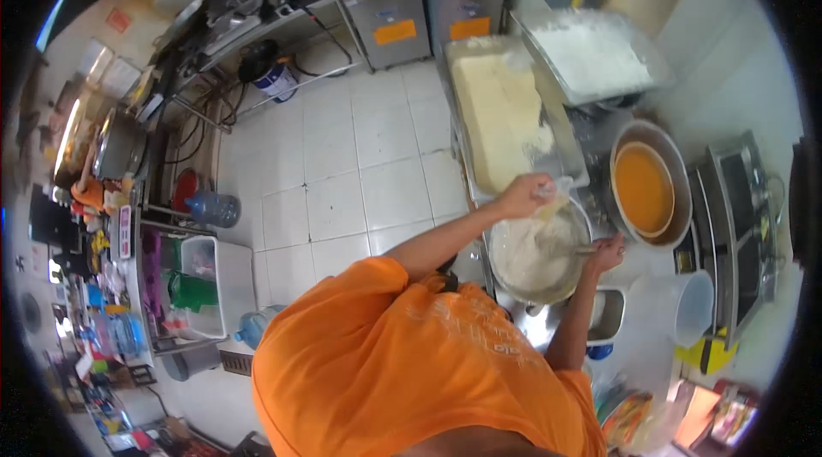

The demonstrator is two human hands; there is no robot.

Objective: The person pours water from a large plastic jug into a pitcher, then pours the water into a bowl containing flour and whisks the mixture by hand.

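In the head view my left hand (530, 195) grips a small clear plastic container or bag (560, 187) over the near edge of a metal tray. Something pale yellow shows below it, above a round metal bowl (544, 297). Thick, off-white batter (523, 254) fills much of the bowl. My right hand (607, 253) is at the bowl's right side, closed around the handle of a utensil (583, 250). The utensil's other end sits in the batter, so I cannot tell its kind.
Beyond the bowl lies a metal tray (575, 161) of pale yellow powder, with a tray of white powder (594, 55) behind it. A metal pot (684, 200) with orange liquid stands right. Nearer are a translucent tub (693, 309) and a rectangular metal pan (607, 315). Tiled floor (334, 200) extends left.
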